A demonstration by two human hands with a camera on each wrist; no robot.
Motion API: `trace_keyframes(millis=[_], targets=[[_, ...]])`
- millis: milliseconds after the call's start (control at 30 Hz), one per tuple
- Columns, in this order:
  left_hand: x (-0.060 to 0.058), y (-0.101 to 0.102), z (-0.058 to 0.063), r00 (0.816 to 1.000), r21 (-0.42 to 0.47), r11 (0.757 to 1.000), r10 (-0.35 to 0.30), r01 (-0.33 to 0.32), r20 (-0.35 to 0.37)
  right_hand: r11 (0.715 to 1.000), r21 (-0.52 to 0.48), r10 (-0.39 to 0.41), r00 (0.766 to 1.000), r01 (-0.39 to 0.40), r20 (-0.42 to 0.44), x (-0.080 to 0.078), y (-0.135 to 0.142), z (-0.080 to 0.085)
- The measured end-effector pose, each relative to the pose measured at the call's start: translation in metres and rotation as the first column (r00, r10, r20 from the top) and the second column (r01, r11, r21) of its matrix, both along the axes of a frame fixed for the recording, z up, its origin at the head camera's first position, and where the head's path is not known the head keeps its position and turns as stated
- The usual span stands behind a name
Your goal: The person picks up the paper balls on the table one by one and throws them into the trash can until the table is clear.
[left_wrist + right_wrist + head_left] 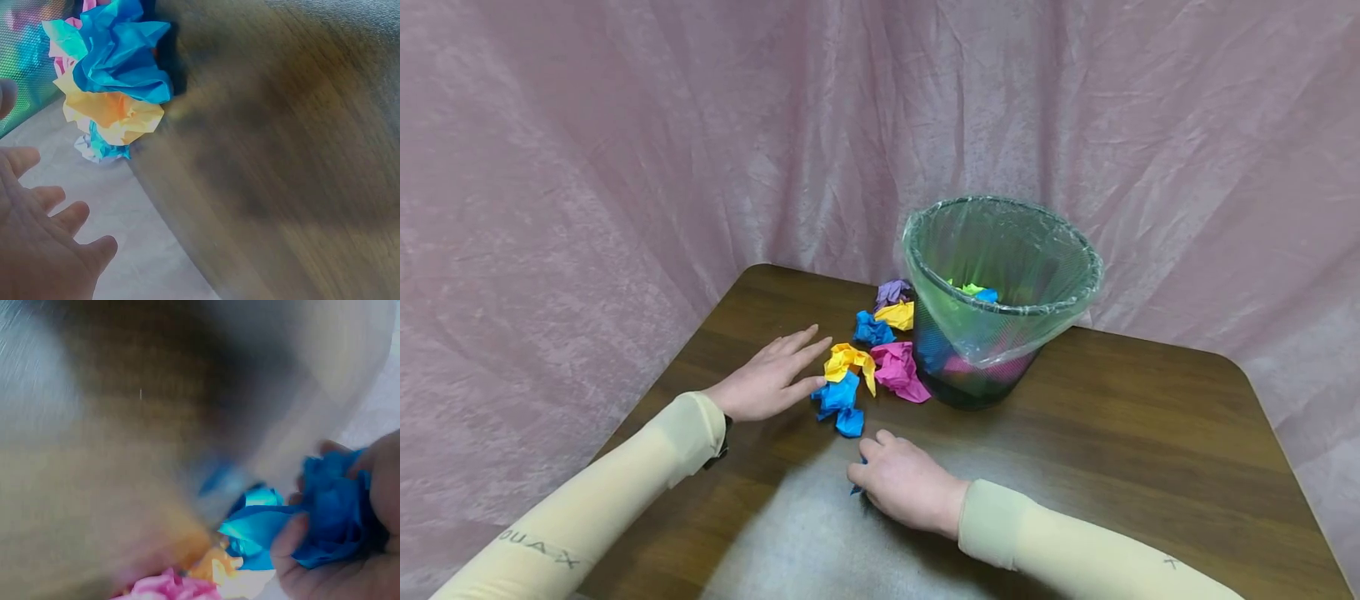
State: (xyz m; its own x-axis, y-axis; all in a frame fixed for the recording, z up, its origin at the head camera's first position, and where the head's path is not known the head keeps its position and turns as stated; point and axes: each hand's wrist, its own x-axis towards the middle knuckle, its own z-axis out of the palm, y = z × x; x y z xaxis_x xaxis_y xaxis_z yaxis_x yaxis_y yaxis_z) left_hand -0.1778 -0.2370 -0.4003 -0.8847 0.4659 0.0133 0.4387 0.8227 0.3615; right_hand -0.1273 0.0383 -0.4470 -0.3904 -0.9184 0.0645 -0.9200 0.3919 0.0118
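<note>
My right hand point(910, 485) grips a crumpled blue paper ball point(334, 509), mostly covered by the fingers in the head view. It is low over the near part of the table. Fingers spread and straight, my left hand point(762, 382) is left of the paper pile, its thumb tip right at the edge of a yellow paper ball point(847, 363) and a light blue one point(838, 396). A pink paper ball point(898, 371) lies between these and the bin. Behind them sit a darker blue ball point(873, 328), another yellow one point(897, 315) and a purple one point(892, 293).
A dark mesh bin point(973, 387) with a clear plastic liner point(992, 346) stands right of the pile, with green, blue and pink paper inside. The brown wooden table point(1150, 433) has its far edge against a pink curtain point(850, 125).
</note>
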Motion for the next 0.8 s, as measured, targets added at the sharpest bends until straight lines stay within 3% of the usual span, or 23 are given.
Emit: trace_keyframes(millis=[167,400,533,667,800], targets=[[0.0,0.002,0.003,1.0,0.015,1.0,-0.019,0.019,-0.014,0.999,-0.051,-0.015,0.999,0.013,-0.033,-0.005,0.007,0.02],[-0.002,0.006,0.007,0.998,-0.001,0.999,-0.054,0.054,-0.041,0.985,-0.15,-0.092,0.996,0.088,-0.015,-0.009,0.022,0.058],[0.0,0.012,0.017,0.993,-0.02,0.995,-0.097,0.096,-0.064,0.966,-0.254,-0.053,0.997,0.035,-0.064,-0.012,0.033,0.09],[0.002,0.023,0.034,0.986,-0.03,0.991,-0.131,0.129,-0.101,0.92,-0.386,-0.012,0.982,-0.062,-0.186,-0.016,0.048,0.129],[0.004,0.035,0.057,0.97,-0.052,0.983,-0.18,0.174,-0.16,0.844,-0.52,-0.026,0.959,-0.129,-0.281,-0.026,0.067,0.169]])
